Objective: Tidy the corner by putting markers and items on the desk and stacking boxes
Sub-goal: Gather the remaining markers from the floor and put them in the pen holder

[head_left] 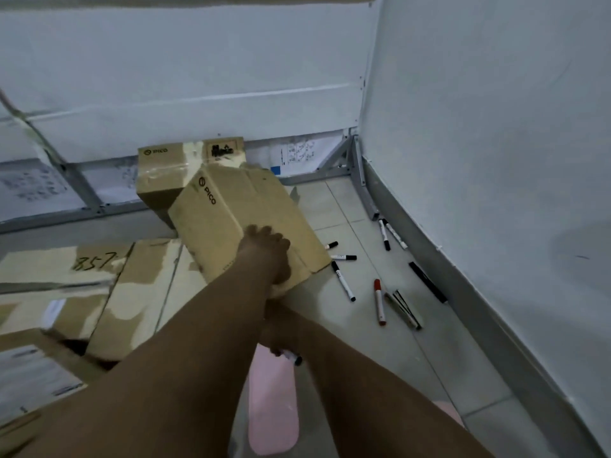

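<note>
Eight markers (344,280) – six boxes (238,219)

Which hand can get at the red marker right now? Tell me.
Probably neither at once. The left hand grips the tilted box; the right hand already holds a marker. The red marker lies unobstructed on the floor.

Bare arms, pink slippers

No sleeves in sight: both forearms bare right up to the frame edge, no watch, band or ring that I can make out. Left hand (266,256) and right hand (281,335) ungloved. Down low, pale pink slippers w/ rounded toes, plain, no pattern visible: one (272,408) shows most of its top btwn the arms, the other (446,413) only a sliver past the right forearm.
</note>
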